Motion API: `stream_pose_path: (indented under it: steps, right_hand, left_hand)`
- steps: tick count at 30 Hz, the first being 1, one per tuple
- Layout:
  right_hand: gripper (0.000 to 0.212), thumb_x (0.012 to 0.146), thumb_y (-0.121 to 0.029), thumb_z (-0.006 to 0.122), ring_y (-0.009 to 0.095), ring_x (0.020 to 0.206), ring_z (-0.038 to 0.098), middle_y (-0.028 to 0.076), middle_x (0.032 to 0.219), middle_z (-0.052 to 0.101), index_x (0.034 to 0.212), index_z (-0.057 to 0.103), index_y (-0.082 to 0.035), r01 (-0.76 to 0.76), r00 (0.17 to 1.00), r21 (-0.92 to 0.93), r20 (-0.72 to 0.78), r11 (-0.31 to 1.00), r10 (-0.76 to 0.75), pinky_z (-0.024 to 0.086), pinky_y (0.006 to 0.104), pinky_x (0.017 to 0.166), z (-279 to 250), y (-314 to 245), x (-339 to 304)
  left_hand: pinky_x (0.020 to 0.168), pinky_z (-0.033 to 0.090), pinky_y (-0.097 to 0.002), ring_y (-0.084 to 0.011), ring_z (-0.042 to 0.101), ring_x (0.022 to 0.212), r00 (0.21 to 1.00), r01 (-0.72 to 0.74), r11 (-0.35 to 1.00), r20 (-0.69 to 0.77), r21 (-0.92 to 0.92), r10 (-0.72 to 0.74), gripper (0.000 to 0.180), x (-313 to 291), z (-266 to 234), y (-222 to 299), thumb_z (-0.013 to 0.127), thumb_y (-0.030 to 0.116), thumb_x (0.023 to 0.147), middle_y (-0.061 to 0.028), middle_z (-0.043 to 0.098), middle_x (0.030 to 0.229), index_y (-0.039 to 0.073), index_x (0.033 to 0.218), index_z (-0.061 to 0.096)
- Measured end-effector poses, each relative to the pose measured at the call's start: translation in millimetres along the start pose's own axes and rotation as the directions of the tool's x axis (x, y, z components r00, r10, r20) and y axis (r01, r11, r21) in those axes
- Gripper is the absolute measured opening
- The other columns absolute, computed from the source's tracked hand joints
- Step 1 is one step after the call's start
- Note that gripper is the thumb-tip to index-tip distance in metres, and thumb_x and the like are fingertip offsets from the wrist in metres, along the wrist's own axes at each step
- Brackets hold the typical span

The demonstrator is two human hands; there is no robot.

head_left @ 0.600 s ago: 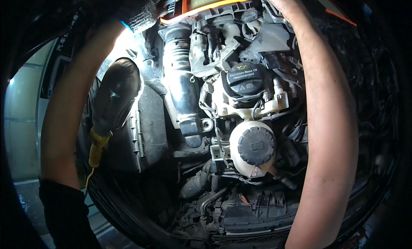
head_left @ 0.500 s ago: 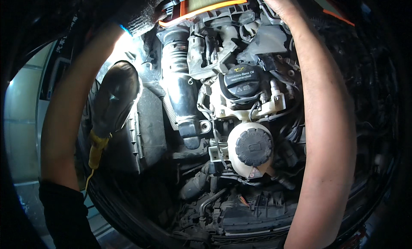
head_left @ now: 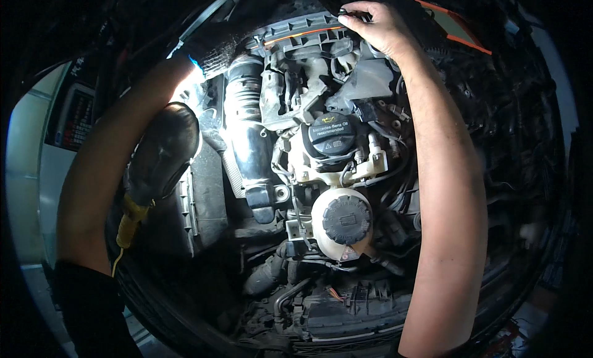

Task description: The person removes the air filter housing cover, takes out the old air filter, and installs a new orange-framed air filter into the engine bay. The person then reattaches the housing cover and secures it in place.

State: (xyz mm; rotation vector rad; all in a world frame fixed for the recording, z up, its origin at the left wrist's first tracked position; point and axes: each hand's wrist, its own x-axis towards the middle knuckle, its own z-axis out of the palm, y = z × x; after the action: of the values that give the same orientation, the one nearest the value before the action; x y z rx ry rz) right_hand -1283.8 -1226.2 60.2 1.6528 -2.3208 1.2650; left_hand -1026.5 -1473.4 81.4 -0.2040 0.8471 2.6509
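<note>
Now edge-on: orange-edged black plastic filter frame (head_left: pixel 302 31). Right hand (head_left: pixel 374 26) pinches a small dark part (head_left: pixel 343 12) beside it; left hand's (head_left: pixel 216 57) grip indeterminable. Best kept level.

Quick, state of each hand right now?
Left hand: in shadow, grip cannot be told.
Right hand: closed in a pinch on a dark part.

Hard white light flares around the yellow-handled work lamp (head_left: pixel 162 149), glaring off the black intake pipe (head_left: pixel 248 145); the right hand (head_left: pixel 378 29) catches softer light, the engine bay (head_left: pixel 207 290) darkens toward its margins, and fisheye curvature bends the edges
</note>
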Motion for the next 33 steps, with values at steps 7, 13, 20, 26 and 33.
stream_pose_path:
  steps: [7,13,20,26,33]
  right_hand:
    - [0.039,0.083,-0.037,0.070,0.021,0.090,0.068,0.011,0.101,0.071,0.114,0.068,-0.014,0.049,0.999,0.029,0.019,0.998,-0.049,0.054,0.0339,0.080,6.5,-5.9,5.7]
    - [0.038,0.084,-0.035,0.070,0.020,0.095,0.066,0.009,0.103,0.071,0.113,0.068,-0.011,-0.033,0.999,0.007,0.020,0.999,0.033,0.049,0.0329,0.088,10.6,-18.9,3.6]
    - [0.056,0.077,-0.041,0.075,0.027,0.104,0.064,0.014,0.115,0.066,0.122,0.062,-0.010,-0.034,0.998,-0.127,0.057,0.991,0.041,0.050,0.0365,0.091,4.9,-34.8,-0.6]
    - [0.060,0.074,-0.043,0.075,0.027,0.103,0.066,0.016,0.113,0.067,0.122,0.062,-0.008,-0.083,0.993,0.039,0.082,0.996,0.079,0.050,0.0374,0.092,8.6,-27.6,3.3]
    - [0.062,0.076,-0.042,0.075,0.022,0.090,0.067,0.016,0.104,0.068,0.119,0.062,0.000,-0.042,0.996,0.167,0.084,0.985,0.028,0.052,0.0312,0.082,0.5,-26.6,-0.8]
  left_hand:
    - [0.083,0.052,-0.0393,-0.0324,0.063,0.096,0.893,0.325,-0.812,0.124,0.485,0.432,0.064,-15.5,25.6,-4.6,0.071,0.015,0.081,-0.0172,0.062,0.115,0.020,0.139,0.045]
    - [0.084,0.052,-0.0391,-0.0331,0.063,0.097,0.866,0.375,-0.822,0.155,0.428,0.475,0.062,-15.2,40.5,-16.8,0.072,0.015,0.081,-0.0174,0.062,0.115,0.019,0.138,0.047]
    - [0.082,0.052,-0.0413,-0.0349,0.062,0.095,0.847,0.486,-0.750,-0.030,0.449,0.531,0.063,-11.7,55.6,-20.7,0.069,0.019,0.081,-0.0215,0.061,0.110,0.013,0.138,0.044]
    - [0.091,0.048,-0.0434,-0.0366,0.059,0.106,0.821,0.351,-0.787,0.238,0.507,0.519,0.070,-12.3,37.1,-21.4,0.077,0.022,0.075,-0.0205,0.059,0.119,0.011,0.137,0.044]
    - [0.090,0.049,-0.0429,-0.0352,0.059,0.105,0.847,0.386,-0.807,0.175,0.446,0.502,0.067,-10.8,46.8,-24.7,0.068,0.008,0.079,-0.0200,0.056,0.124,0.014,0.141,0.042]
